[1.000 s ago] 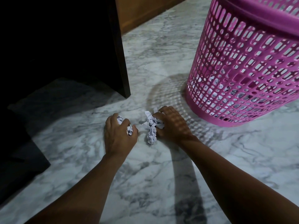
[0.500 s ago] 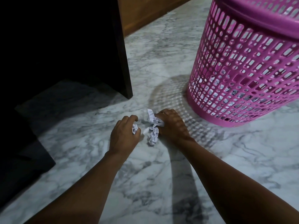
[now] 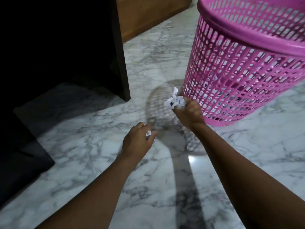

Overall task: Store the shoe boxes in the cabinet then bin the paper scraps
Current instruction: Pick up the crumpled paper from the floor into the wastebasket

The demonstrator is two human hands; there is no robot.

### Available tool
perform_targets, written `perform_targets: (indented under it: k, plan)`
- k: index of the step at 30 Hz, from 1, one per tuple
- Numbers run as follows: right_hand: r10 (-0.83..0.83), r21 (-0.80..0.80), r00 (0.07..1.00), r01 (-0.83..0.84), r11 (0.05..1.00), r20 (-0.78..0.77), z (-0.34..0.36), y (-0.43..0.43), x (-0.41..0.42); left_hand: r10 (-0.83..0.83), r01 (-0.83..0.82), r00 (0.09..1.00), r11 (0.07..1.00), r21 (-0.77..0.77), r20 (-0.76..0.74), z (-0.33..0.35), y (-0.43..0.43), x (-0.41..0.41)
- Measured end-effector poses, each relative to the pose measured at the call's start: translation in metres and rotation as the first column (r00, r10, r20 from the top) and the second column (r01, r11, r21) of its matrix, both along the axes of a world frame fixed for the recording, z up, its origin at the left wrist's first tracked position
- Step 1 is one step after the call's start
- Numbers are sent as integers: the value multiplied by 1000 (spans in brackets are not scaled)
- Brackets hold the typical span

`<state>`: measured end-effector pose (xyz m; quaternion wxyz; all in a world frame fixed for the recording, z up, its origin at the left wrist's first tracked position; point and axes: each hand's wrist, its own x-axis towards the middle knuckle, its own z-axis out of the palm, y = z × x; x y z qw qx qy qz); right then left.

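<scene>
My right hand (image 3: 189, 113) is raised off the floor and closed on a white crumpled paper scrap (image 3: 175, 100), just left of the base of the pink lattice bin (image 3: 244, 63). My left hand (image 3: 137, 142) sits lower and nearer to me, curled around a small paper scrap (image 3: 148, 134) of which only a white corner shows. The dark cabinet (image 3: 57, 47) stands at the left, its inside too dark to make out any shoe boxes.
White marble floor (image 3: 82, 146) spreads under both arms. A dark cabinet side panel (image 3: 120, 55) reaches the floor left of the bin. A brown wooden baseboard (image 3: 148, 15) runs along the back. A dark block (image 3: 19, 162) lies at the lower left.
Both hands have lifted off the floor with their scraps. My right hand rose up and right toward the bin; my left hand followed, lower. The view tilted up, showing the bin's rim.
</scene>
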<state>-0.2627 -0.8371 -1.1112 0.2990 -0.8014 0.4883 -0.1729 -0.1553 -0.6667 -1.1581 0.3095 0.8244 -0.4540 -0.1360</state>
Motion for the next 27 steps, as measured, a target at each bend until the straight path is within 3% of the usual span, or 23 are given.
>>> perform_targets:
  k: [3,4,5,8,12,16,21,25,27]
  plan:
    - [-40,-85,999,38,996,-26,-3,8,-14,-50,30,992,986,164,114,-2,-9,-8]
    - [-84,-167,996,90,982,44,-4,11,-16,-46,19,989,982,190,139,-3,-10,-10]
    - [-73,-107,991,85,991,111,-10,15,-20,-38,7,986,982,187,165,-4,-10,-12]
    - [-102,-215,995,96,972,-17,-28,11,-29,-41,8,976,988,155,214,-7,-9,-14]
    - [0,-65,987,-11,998,-161,-38,12,-29,-75,44,975,988,150,207,-8,-10,-15]
    - [137,-101,944,-174,979,-301,-43,17,-24,-69,38,981,985,167,184,-7,-12,-16]
    - [216,-199,946,-267,943,-243,-42,24,-13,-70,41,986,981,189,149,-3,-13,-16]
    - [96,-259,984,-133,957,-150,-37,25,-13,-37,23,998,975,220,56,4,-17,-15]
    - [78,-66,995,-83,994,-67,-32,25,-16,22,-18,1000,977,212,-17,8,-15,-13]
